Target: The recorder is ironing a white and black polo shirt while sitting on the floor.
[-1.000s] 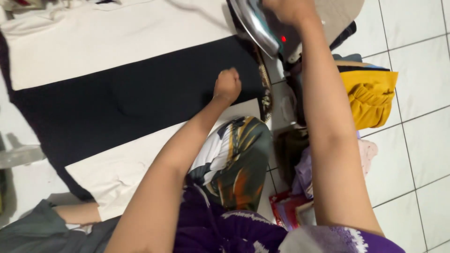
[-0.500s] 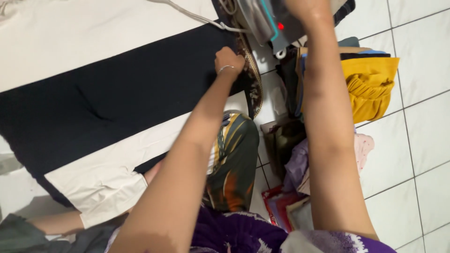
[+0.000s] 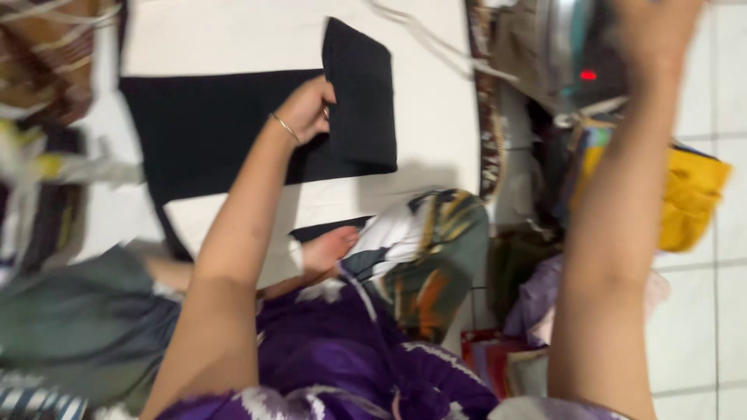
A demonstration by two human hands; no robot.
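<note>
My left hand grips the edge of a black cloth and lifts its right end, which is folded up and over. The cloth lies on a white sheet spread on the floor. My right hand is raised at the top right and holds an electric iron in the air; a red light glows on it and its pale cord trails left over the sheet. My patterned knee sits between both arms.
A pile of clothes lies at the right, with a yellow garment on top and pale and red pieces lower down. White floor tiles run along the right. Brown striped fabric is at the top left, grey cloth at the lower left.
My left hand has taken the black cloth's right end and folded it back to the left. The view has swung right. My right hand keeps the iron raised.
</note>
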